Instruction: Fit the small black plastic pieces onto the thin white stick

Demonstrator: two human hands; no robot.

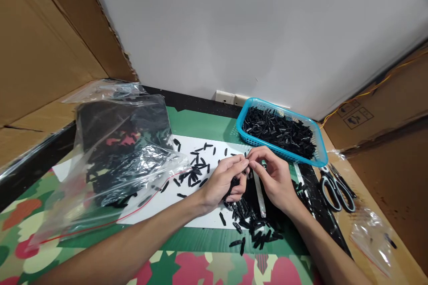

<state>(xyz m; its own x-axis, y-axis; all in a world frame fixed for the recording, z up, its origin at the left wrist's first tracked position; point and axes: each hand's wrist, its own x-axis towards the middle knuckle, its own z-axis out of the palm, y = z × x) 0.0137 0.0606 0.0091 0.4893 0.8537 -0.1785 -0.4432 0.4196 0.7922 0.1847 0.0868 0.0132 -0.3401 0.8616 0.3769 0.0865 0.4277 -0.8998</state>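
Note:
My left hand [224, 182] and my right hand [272, 177] meet fingertip to fingertip over the table, pinching a small black plastic piece [246, 165] between them. The left palm also cups several more black pieces [234, 183]. Below the hands lies a loose heap of the same black pieces [251, 222], and more are scattered on a white sheet [197, 167]. A thin white strip [260, 196] lies under the right hand.
A blue basket [323, 158] full of black pieces stands at the back right. A large clear plastic bag [120, 151] with dark contents lies to the left. Scissors [336, 189] and a small clear bag [371, 234] lie right. Cardboard stands on both sides.

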